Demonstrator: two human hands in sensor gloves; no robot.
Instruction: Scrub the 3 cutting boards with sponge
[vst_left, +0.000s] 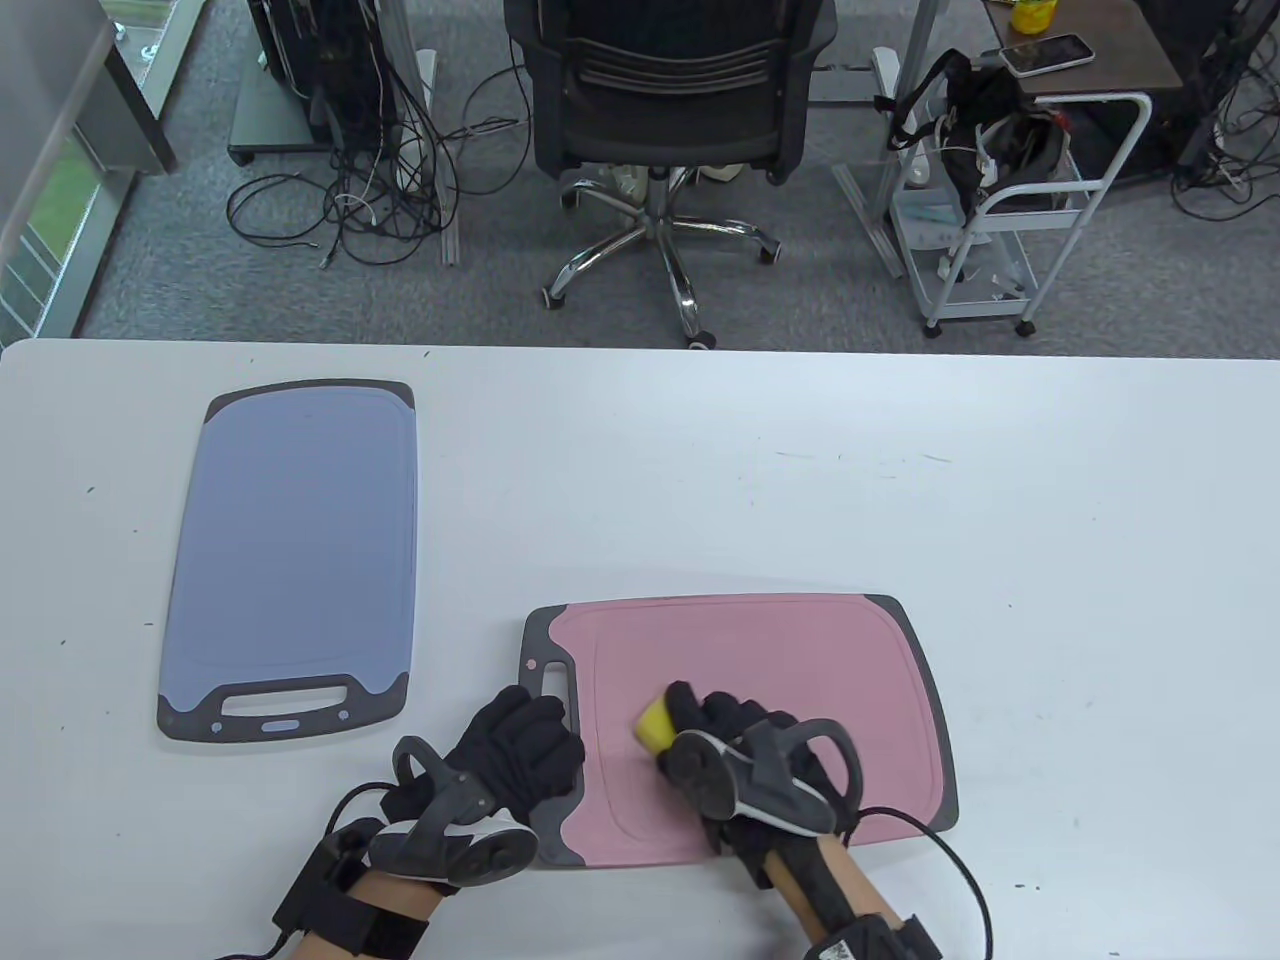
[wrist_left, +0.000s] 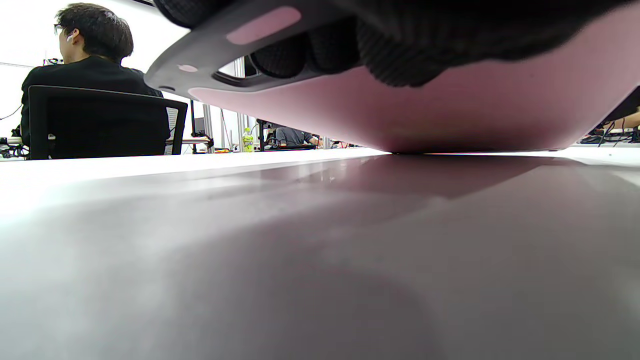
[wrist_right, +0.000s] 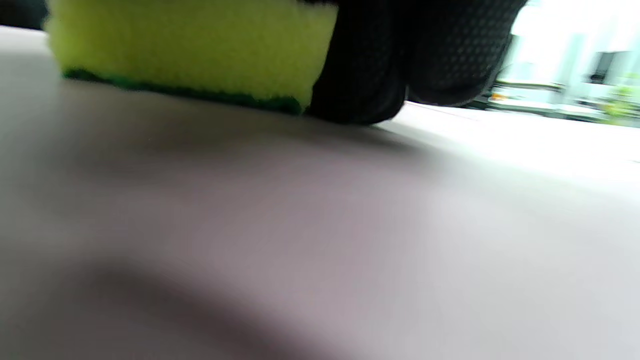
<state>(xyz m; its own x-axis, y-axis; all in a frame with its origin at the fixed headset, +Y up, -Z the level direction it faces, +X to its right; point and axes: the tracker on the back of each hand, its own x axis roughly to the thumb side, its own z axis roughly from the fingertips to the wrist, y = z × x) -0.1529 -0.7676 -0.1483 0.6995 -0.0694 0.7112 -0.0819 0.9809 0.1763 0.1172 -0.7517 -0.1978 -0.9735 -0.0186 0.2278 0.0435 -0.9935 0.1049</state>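
Note:
A pink cutting board (vst_left: 790, 690) with grey ends lies near the table's front edge. My left hand (vst_left: 525, 745) grips its grey handle end. In the left wrist view the fingers (wrist_left: 400, 55) curl at the handle slot, and that end of the pink cutting board (wrist_left: 450, 115) is raised a little off the table. My right hand (vst_left: 725, 725) holds a yellow sponge (vst_left: 655, 725) on the board's left half. Up close, the sponge (wrist_right: 185, 50) has its green side down on the board, with fingertips (wrist_right: 360, 65) beside it. A blue cutting board (vst_left: 290, 550) lies flat at the left, untouched.
Beyond the white table's (vst_left: 1000, 500) far edge stand a black office chair (vst_left: 670, 100), a white cart (vst_left: 1000, 200) and tangled cables (vst_left: 370, 200). In the left wrist view a person (wrist_left: 85, 60) sits in a chair with their back turned.

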